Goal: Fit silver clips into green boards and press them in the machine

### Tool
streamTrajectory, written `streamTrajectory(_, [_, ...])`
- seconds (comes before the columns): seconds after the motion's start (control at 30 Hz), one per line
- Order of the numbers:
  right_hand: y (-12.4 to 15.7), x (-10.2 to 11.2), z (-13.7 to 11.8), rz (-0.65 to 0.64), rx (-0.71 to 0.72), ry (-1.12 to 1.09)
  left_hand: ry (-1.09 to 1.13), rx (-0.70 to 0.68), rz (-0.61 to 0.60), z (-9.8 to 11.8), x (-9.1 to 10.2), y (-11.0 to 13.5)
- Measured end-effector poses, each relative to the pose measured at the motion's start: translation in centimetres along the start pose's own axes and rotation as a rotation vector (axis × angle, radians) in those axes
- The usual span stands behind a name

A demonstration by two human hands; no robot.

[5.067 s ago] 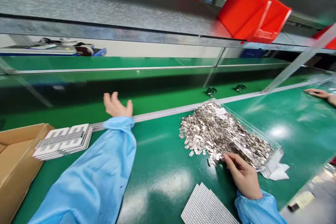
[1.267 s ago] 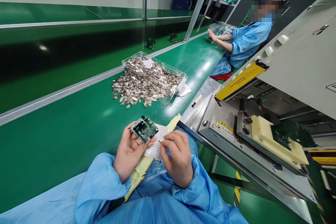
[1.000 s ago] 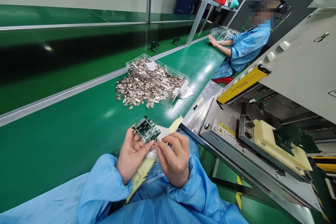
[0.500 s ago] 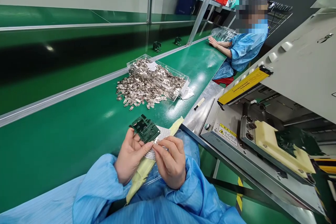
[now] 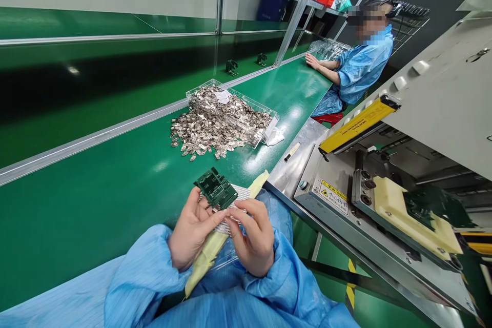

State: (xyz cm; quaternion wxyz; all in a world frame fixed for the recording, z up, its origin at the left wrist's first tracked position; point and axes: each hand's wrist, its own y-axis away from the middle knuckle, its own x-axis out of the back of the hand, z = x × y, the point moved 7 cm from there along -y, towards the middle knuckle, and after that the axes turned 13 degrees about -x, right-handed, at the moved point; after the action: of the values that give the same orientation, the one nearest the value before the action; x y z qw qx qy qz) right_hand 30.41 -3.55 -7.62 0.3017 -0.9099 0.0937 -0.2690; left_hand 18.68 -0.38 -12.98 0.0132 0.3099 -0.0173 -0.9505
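A green circuit board (image 5: 216, 188), perhaps several stacked together, rests in my left hand (image 5: 192, 233). The thumb lies along its near edge and the fingers curl beneath. My right hand (image 5: 253, 236) is closed, with thumb and fingertips pinched at the board's near right corner. Whatever sits between those fingertips is hidden. Under the board and hands, a whitish gridded sheet (image 5: 243, 193) lies over a pale yellow strip (image 5: 207, 256) across my lap. Beyond the hands, small silver metal pieces (image 5: 203, 130) form a heap on the green table, spilling from a clear plastic tray (image 5: 271, 127).
To the right stands a press-like machine (image 5: 334, 195) with a yellow bar (image 5: 359, 124) and a cream fixture (image 5: 400, 210). A pen (image 5: 292, 152) lies on its metal ledge. A co-worker in blue (image 5: 365, 66) sits farther along the table. Two small dark parts (image 5: 231, 67) stand behind the rail.
The circuit board has shifted slightly to the right in my left hand. My right fingertips have moved a little and now cover the spot at the board's corner where something shiny showed.
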Motion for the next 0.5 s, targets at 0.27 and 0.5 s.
streamTrajectory(0.27, [-0.2, -0.9, 0.7, -0.104, -0.074, -0.062, 0.019, 0.013, 0.074, -0.2, 0.8, -0.5])
streamTrajectory(0.5, [0.0, -2.4, 0.2, -0.196, -0.131, -0.046, 0.045, 0.052, 0.096, 0.6, 1.2, -1.4])
